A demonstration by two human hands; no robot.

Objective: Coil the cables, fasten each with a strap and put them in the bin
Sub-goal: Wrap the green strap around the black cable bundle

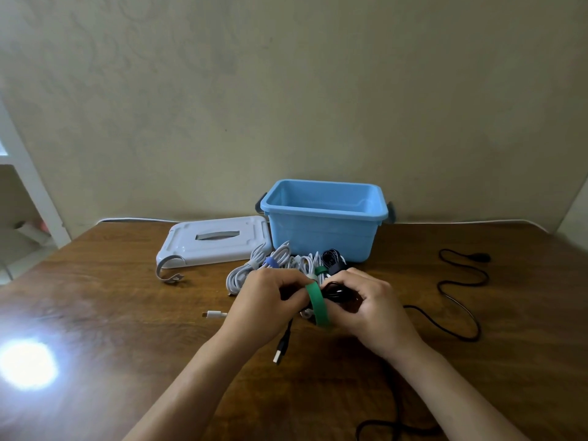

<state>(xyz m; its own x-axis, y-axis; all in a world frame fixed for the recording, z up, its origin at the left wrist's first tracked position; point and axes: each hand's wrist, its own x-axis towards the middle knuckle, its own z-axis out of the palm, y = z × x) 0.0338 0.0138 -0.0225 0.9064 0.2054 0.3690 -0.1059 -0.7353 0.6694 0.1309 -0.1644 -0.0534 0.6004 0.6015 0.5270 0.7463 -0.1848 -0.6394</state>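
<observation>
Both hands — left hand (270, 300), right hand (366, 308) — grip black cable coil (338, 293) w/ green strap (318, 305).

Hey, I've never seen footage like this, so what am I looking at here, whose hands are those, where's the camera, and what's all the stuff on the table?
This is one picture from a camera worn on a person's head, looking forward and down. No machine here: the two bare arms are the wearer's own.

The left hand and right hand together hold a coiled black cable, with a green strap looped around it. Its USB plug hangs below.

On the wooden table stand an open blue bin, seemingly empty, and its white lid lying beside it. In front of the bin lie bundled white cables, some already strapped. A loose grey strap lies left, and an uncoiled black cable trails right.
</observation>
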